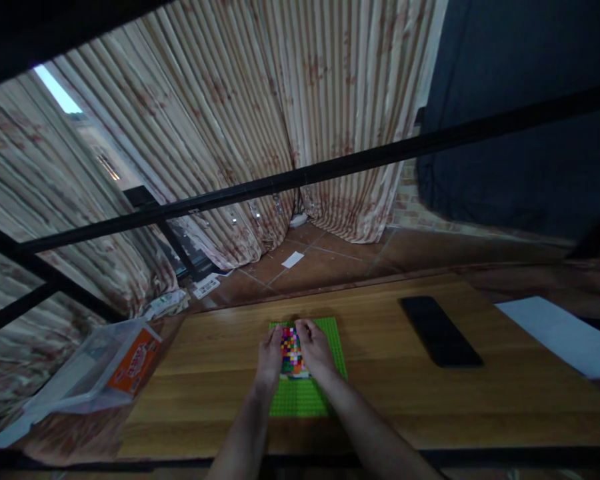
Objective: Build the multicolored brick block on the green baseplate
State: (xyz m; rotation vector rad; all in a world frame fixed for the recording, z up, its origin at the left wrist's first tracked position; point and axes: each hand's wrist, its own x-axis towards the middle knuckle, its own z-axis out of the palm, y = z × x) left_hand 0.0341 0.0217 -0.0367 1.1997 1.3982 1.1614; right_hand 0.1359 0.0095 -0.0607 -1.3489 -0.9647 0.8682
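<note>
A green studded baseplate [300,400] lies on the wooden table. Small multicoloured toy building bricks [291,353] form a dense block on its upper part, with some pale pieces along the near edge. My left hand [270,355] is pressed along the left side of this block, its fingers bent toward the far edge. On the opposite side, my right hand [316,348] holds the block's right edge with curled fingers. Both hands cover the sides of the block, so its full width is hidden. The fingertips are dark and slightly blurred.
To the right on the wooden table [380,400] lies a black phone-like slab [441,331]. A clear plastic box [100,367] with an orange label stands left of the table. White paper [563,337] is at the right. A dark metal bar [280,181] crosses before the curtains [260,100].
</note>
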